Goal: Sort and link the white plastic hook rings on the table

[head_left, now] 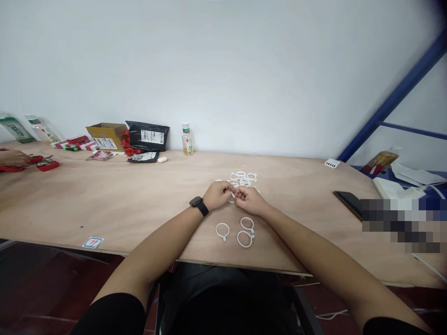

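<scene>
My left hand (218, 194), below a black watch, and my right hand (250, 200) meet over the middle of the table. Thumbs and fingers of both are pinched together on a white plastic ring (231, 201), mostly hidden by the fingers. Just beyond the hands lies a loose pile of similar white rings (244, 179). Nearer the front edge are three separate rings, each with a small tab: one on the left (222, 230), one at upper right (247, 224) and one at lower right (244, 239). The two right-hand ones touch or nearly touch.
Along the wall stand a small bottle (187, 142), a black parcel bag (148, 136) and an open cardboard box (104, 136). At far left another person's hand (14, 158) is near red-handled tools (48, 165). A dark phone (347, 203) and a blue metal frame (391, 100) are on the right.
</scene>
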A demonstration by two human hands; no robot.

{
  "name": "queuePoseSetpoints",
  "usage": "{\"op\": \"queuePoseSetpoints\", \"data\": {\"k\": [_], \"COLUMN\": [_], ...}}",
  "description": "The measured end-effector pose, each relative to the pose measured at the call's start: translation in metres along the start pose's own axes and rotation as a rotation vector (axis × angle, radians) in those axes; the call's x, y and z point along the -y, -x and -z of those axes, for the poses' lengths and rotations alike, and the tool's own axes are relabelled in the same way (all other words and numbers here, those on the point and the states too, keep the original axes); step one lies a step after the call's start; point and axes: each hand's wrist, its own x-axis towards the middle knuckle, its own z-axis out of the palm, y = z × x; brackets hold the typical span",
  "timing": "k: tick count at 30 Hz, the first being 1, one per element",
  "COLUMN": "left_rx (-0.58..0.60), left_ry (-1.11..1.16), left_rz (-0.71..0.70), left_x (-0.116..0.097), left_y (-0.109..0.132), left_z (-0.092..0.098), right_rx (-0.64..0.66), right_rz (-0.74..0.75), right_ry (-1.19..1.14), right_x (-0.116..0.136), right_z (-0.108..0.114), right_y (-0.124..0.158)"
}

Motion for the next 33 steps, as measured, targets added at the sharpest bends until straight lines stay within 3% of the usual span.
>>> {"op": "queuePoseSetpoints", "data": {"k": [6,8,10,15,17,19,26,30,33], "left_rx": [-0.046,0.021,0.195,0.710,0.827,0.873,0.744,0.605,0.437], "left_ry": [-0.087,-0.110,-0.095,0.080,0.079,0.040,-0.064,-0.168,-0.215], "left_rz": [-0.102,-0.077,-0.040,0.237,0.266,0.267,0.172,0.090,0.049], "left_x": [0.011,0.008,0.003,-0.007,-0.010,-0.012,-0.016,-0.012,-0.009], "left_y": [0.000,-0.001,-0.001,0.001,0.001,0.002,0.003,0.001,-0.001], "left_z": [0.002,0.008,0.016,0.033,0.034,0.033,0.020,0.019,0.022], "right_rx": [-0.229,-0.215,-0.066,0.547,0.637,0.656,0.605,0.522,0.509], "right_rz": [-0.089,-0.096,-0.079,-0.086,-0.100,-0.117,-0.146,-0.138,-0.131], "right_ry": [0.191,0.129,0.044,0.056,0.177,0.277,0.211,0.139,0.078], "right_x": [-0.005,-0.005,-0.001,0.022,0.032,0.039,0.029,0.019,0.016], "right_z": [0.016,0.022,0.027,0.037,0.039,0.039,0.029,0.024,0.023], "right_y": [-0.004,-0.004,-0.002,0.007,0.010,0.011,0.009,0.008,0.008]}}
